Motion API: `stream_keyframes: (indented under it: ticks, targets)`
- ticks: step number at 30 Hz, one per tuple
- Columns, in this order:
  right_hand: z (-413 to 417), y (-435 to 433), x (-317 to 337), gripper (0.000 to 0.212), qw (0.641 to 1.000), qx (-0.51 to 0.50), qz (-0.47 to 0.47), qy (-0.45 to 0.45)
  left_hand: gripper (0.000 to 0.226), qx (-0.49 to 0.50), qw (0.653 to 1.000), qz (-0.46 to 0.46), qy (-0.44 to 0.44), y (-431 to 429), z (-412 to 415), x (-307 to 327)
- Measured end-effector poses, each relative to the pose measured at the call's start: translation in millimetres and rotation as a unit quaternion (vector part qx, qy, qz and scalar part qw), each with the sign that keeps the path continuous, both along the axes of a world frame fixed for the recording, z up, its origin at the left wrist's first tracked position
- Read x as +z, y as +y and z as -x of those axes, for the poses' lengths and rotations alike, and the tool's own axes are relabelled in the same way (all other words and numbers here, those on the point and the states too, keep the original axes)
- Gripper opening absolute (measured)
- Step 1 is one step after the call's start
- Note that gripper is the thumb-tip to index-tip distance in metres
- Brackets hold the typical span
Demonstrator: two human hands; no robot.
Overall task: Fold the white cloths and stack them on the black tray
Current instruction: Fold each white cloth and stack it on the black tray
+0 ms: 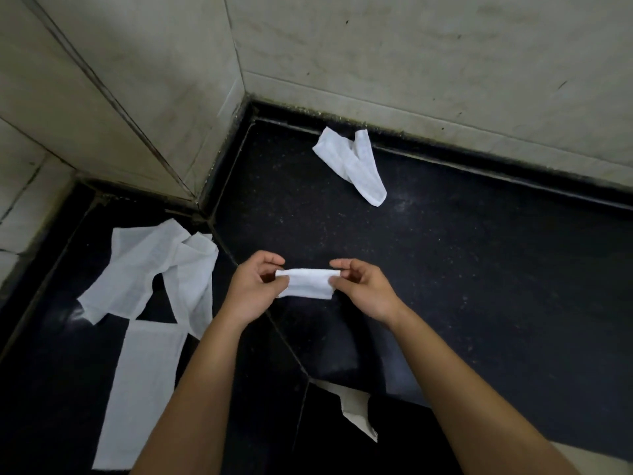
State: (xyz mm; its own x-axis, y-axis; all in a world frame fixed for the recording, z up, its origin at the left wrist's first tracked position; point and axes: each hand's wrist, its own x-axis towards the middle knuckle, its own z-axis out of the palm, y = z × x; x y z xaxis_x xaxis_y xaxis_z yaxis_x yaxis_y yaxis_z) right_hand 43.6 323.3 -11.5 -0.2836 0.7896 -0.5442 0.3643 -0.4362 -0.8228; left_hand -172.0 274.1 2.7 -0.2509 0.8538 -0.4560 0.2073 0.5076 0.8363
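View: head camera, looking down over both bare forearms onto a black speckled surface (479, 269) set into a corner of pale tiled wall (411, 46)
Folded cloth (306, 283): a small white rectangle folded into a short band, held level between the two hands above the dark surface, near the middle of the picture
Left hand (255, 289): fingers curled, thumb and fingertips pinching the left end of the folded cloth
Right hand (363, 289): fingers curled, thumb and forefinger pinching the right end of the same cloth, the other fingers bent beside them
Hands to each other: apart, with the band of cloth spanning the gap between them
Far cloth (352, 162): white, loosely bunched in a V shape, lying on the black surface close to the back wall, well apart from the hands
Left heap (154, 269): crumpled white cloths overlapping one another, lying left of the left hand, by the wall corner
Long strip (140, 389): a white cloth laid flat, running from the heap's lower edge toward the bottom of the picture, beside the left forearm
Small scrap (356, 409): a white corner of cloth between the two forearms, at the edge of a darker panel, partly hidden
Black tray: cannot tell which of the dark surfaces it is
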Motion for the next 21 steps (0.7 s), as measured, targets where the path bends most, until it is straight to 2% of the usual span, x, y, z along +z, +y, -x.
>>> stream_keyframes:
  ticks: [4,10,16,21]
  targets:
    - [-9.4,-21.0,17.7,0.022,0.997,-0.06,0.005,0.058,0.027,0.038,0.996,-0.035,-0.071,-14.4,-15.0,16.5]
    - [-52.0,-42.7,41.9,0.037,0.974,-0.175,0.0,0.147,0.03,0.007,0.984,-0.042,-0.172,-11.2,-54.4,35.8]
    - [-129.2,-68.3,83.3,0.045,0.952,-0.246,-0.006,0.183,0.03,-0.033,0.981,-0.056,-0.18,-3.5,-130.3,73.7]
    - [-229.5,-105.4,124.6,0.034,0.949,-0.262,-0.028,0.173,0.029,-0.107,0.974,-0.081,-0.185,-22.5,-227.4,113.9]
